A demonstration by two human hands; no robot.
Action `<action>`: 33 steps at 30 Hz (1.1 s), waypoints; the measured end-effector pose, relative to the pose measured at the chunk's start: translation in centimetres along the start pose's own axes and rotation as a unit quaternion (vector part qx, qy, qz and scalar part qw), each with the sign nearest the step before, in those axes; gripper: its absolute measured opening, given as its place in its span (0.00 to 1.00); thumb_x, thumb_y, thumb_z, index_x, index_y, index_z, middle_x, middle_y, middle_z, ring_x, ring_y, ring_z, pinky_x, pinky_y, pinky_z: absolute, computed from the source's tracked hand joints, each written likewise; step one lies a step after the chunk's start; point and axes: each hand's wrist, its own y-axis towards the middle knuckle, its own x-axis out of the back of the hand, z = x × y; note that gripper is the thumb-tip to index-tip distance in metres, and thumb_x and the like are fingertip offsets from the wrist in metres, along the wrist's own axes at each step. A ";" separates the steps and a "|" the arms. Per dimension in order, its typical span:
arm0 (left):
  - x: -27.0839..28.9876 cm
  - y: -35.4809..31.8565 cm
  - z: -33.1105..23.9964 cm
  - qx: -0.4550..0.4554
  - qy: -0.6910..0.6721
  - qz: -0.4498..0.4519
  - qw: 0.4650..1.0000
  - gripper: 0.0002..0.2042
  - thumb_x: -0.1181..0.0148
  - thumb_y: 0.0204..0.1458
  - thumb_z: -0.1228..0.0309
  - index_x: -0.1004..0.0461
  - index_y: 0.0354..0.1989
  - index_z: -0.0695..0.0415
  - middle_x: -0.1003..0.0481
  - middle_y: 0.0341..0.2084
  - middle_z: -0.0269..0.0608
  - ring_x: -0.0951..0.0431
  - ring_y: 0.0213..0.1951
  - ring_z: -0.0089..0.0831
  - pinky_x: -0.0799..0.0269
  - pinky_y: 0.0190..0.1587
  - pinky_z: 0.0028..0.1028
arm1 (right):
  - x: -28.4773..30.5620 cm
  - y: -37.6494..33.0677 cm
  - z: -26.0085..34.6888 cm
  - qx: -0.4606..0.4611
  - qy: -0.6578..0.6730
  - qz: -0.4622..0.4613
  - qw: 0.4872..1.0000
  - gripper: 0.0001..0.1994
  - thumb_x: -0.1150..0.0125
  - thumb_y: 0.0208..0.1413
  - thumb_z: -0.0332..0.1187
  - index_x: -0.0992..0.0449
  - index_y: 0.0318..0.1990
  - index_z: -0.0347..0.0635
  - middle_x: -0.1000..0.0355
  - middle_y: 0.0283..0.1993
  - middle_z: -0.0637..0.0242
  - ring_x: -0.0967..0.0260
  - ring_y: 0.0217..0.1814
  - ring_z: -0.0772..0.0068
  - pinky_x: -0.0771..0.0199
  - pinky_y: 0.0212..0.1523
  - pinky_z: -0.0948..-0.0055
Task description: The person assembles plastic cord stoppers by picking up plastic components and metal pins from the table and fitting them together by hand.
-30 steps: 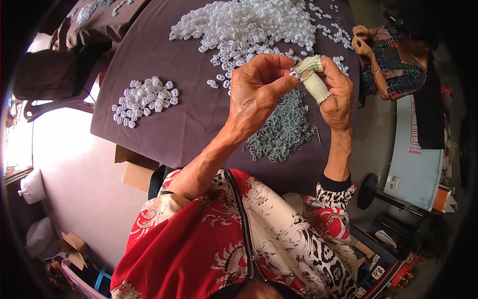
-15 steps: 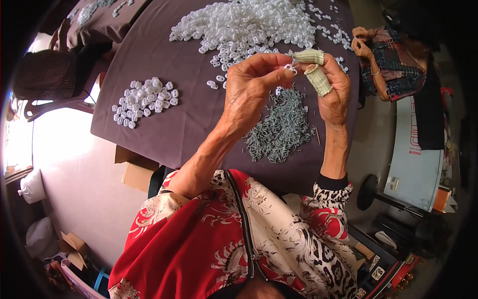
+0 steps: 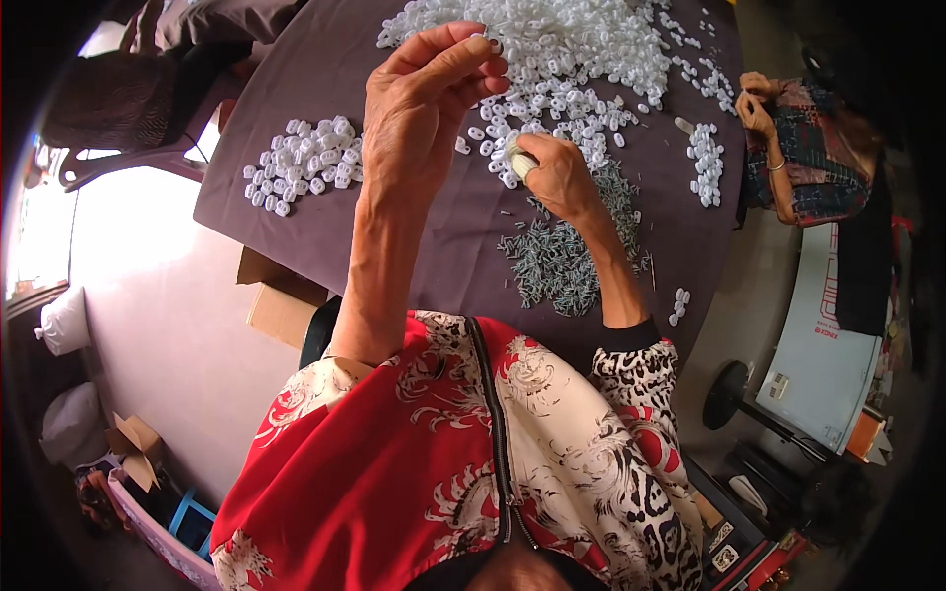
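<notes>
Left hand (image 3: 419,108) has lifted away, fingers loosely curled, apparently empty; right hand (image 3: 557,177) has dropped to the white pieces (image 3: 572,59), gripping a pale roll (image 3: 520,161).

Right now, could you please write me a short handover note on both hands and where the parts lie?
Left hand: raised above the table, fingers pinched together; whether it holds a piece is too small to tell.
Right hand: down on the table between the big white pile and the grey pins, closed around a pale stack of pieces.
Small white pile lies apart on the left.
A co-worker's hands are at the far right edge.
Most white pieces and pins lie loose.
</notes>
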 end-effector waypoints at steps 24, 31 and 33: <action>-0.2 -0.3 0.8 0.028 0.036 -0.031 0.998 0.08 0.43 0.46 0.77 0.29 0.35 0.67 0.27 0.24 0.41 0.26 0.26 0.26 0.29 0.30 0.22 | 1.5 2.1 0.8 -0.194 0.405 0.003 0.894 0.09 0.48 0.49 0.27 0.27 0.38 0.36 0.28 0.28 0.69 0.34 0.26 0.83 0.33 0.27 0.83; -1.2 -0.7 2.8 0.070 0.061 -0.001 0.996 0.08 0.43 0.46 0.76 0.29 0.34 0.67 0.27 0.24 0.40 0.27 0.26 0.25 0.30 0.31 0.21 | 7.9 -0.2 2.6 -0.170 0.502 -0.081 0.844 0.13 0.49 0.49 0.25 0.30 0.43 0.33 0.28 0.34 0.65 0.31 0.32 0.78 0.29 0.36 0.79; -1.3 -0.9 3.7 0.092 0.070 0.016 0.993 0.08 0.43 0.46 0.76 0.29 0.34 0.66 0.27 0.24 0.40 0.27 0.26 0.25 0.30 0.32 0.22 | 9.3 -0.6 3.1 -0.131 0.518 -0.124 0.836 0.13 0.49 0.48 0.24 0.31 0.43 0.32 0.29 0.38 0.63 0.31 0.37 0.76 0.28 0.39 0.76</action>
